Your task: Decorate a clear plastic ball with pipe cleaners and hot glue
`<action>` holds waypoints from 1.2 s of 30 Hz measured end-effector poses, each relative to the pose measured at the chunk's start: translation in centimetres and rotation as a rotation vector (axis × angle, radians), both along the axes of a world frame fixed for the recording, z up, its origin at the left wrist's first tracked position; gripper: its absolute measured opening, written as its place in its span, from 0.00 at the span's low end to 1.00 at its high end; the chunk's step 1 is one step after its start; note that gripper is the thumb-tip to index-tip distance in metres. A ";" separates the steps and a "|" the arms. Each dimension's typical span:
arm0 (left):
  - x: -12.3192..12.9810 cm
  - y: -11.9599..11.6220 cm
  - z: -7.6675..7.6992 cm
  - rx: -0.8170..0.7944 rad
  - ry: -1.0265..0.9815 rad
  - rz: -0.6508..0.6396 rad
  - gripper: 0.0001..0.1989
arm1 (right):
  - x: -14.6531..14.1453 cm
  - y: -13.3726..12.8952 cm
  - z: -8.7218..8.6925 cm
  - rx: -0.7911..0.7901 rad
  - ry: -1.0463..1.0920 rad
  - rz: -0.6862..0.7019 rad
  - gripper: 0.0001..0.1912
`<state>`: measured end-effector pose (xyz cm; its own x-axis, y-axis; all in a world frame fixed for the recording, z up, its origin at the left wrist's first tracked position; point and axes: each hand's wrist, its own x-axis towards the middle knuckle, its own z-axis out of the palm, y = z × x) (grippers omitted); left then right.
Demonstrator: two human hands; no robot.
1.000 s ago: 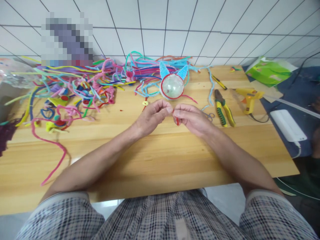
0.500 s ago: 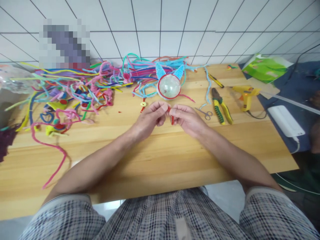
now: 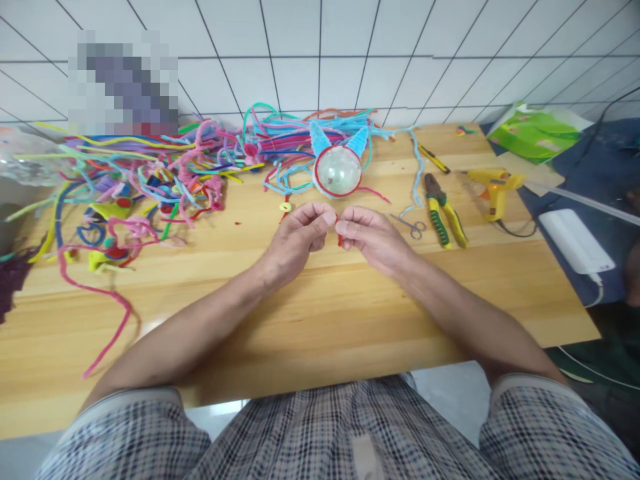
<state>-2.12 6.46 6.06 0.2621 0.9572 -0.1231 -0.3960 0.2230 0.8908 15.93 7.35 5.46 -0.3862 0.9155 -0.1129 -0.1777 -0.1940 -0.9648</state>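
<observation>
My left hand [image 3: 306,230] and my right hand [image 3: 361,230] meet above the table, fingertips pinched together. Between them is a short red pipe cleaner [image 3: 341,240], mostly covered by the fingers; one end hangs below my right fingertips. Just beyond the hands sits a clear round dome [image 3: 338,172] with a red pipe cleaner rim and two light blue ears [image 3: 357,138] of pipe cleaner. Left of my left hand lies a yellow ring-shaped piece [image 3: 285,207] with red pipe cleaner at it. To the right of my right hand are small scissors [image 3: 413,228].
Green-and-yellow pliers [image 3: 445,212], a yellow utility knife [image 3: 434,159] and a yellow glue gun [image 3: 495,190] lie on the right of the wooden table [image 3: 320,333]. A tangled pile of coloured pipe cleaners [image 3: 165,167] covers the back left. A white power block [image 3: 576,241] sits beyond the right edge.
Both hands stay close together on the red pipe cleaner. Its hanging end shows shorter and slightly further left than before. The view has shifted a little.
</observation>
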 end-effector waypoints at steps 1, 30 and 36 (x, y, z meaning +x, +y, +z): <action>0.3 -0.5 0.0 -0.059 -0.044 0.011 0.23 | -0.2 -0.2 -0.2 0.015 0.008 -0.014 0.21; 0.2 -0.4 0.7 -0.220 -0.142 -0.024 0.21 | -0.6 -0.2 -0.5 -0.141 0.145 0.013 0.28; -1.3 1.4 0.9 0.022 0.079 -0.116 0.25 | 0.3 0.4 0.2 -0.127 0.095 0.054 0.22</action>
